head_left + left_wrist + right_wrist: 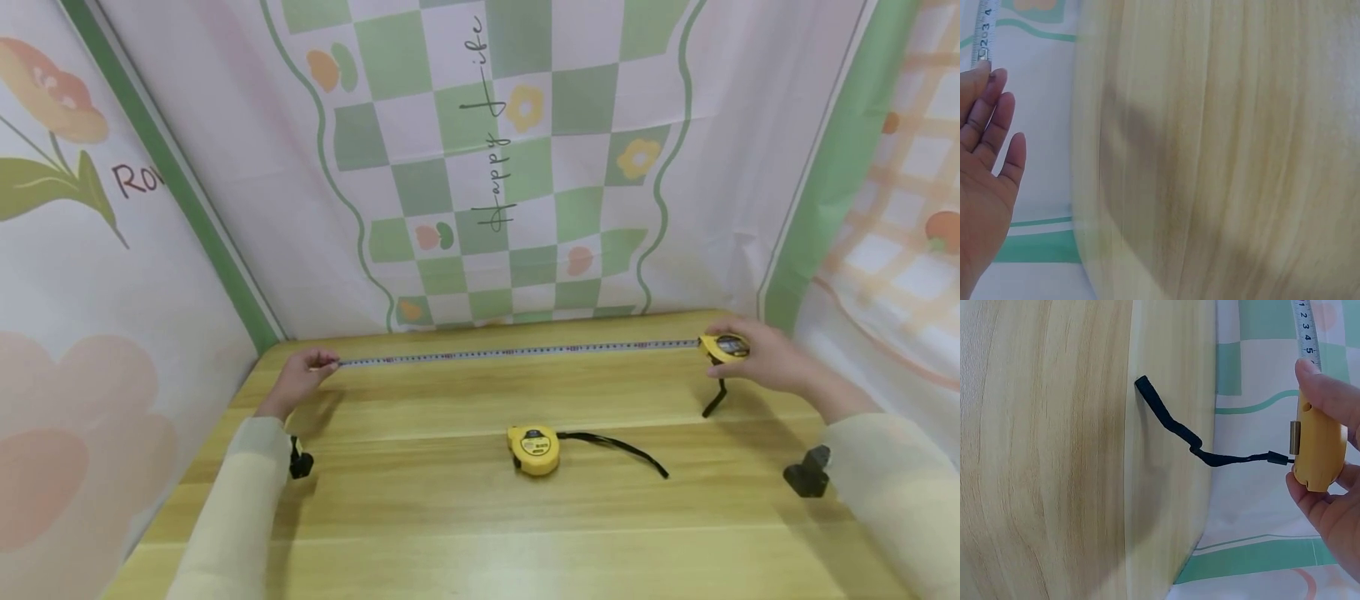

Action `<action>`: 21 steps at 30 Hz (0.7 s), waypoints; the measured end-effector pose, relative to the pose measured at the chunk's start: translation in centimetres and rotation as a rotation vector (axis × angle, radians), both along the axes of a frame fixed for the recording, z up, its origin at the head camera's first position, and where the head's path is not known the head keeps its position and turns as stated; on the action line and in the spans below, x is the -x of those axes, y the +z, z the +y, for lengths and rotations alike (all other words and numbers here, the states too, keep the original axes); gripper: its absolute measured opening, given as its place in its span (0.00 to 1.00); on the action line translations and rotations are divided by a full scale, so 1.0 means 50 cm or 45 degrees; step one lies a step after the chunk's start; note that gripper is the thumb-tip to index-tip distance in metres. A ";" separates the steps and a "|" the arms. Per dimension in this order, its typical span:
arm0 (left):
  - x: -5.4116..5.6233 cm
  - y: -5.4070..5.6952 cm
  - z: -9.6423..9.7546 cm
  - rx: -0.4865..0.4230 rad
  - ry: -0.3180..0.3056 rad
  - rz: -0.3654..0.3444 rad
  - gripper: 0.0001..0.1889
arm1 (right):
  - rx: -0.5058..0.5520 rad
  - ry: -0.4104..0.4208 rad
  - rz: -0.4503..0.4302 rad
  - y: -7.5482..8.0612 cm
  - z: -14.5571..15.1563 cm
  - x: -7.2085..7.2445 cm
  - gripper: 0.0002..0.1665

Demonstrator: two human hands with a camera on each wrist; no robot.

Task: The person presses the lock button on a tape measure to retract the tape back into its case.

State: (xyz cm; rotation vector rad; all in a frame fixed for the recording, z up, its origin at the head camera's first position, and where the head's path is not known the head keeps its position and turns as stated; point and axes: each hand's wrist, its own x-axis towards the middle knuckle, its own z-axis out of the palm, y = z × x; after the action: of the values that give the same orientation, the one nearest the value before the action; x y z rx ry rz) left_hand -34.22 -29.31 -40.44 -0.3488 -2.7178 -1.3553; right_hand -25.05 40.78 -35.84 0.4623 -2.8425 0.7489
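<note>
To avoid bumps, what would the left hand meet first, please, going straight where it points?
Past the silver measuring tape it pinches, probably the rounded yellow case in the right hand; depth is unclear.

We read "Happy Life" in script on the checked curtain (517, 175) behind the wooden table (420, 508), and "Ro" plus a partly hidden letter on the flowered curtain (67, 267) left of it. On the tape blade (480, 354) near the table's far edge we make out 3 and 4 toward its free end, 1 to 5 near the yellow case (727, 347). That case's label, and the one on the tape measure (536, 451) lying on the table, we cannot read.
</note>
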 end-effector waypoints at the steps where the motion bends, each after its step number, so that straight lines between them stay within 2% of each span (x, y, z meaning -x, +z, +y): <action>1: 0.001 0.000 0.000 -0.001 0.004 -0.004 0.10 | -0.002 -0.003 0.001 -0.001 0.001 0.001 0.41; 15: -0.005 0.002 0.000 0.014 0.002 -0.016 0.10 | 0.034 -0.080 -0.037 -0.004 0.006 0.000 0.41; 21: -0.004 0.001 -0.001 0.005 0.005 -0.030 0.10 | 0.078 -0.119 -0.093 -0.011 0.012 0.001 0.40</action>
State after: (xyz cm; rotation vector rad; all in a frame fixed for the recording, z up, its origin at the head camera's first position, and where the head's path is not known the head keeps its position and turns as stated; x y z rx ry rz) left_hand -34.04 -29.35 -40.40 -0.3302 -2.7386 -1.3620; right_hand -25.08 41.40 -36.38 0.2974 -2.8753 0.8494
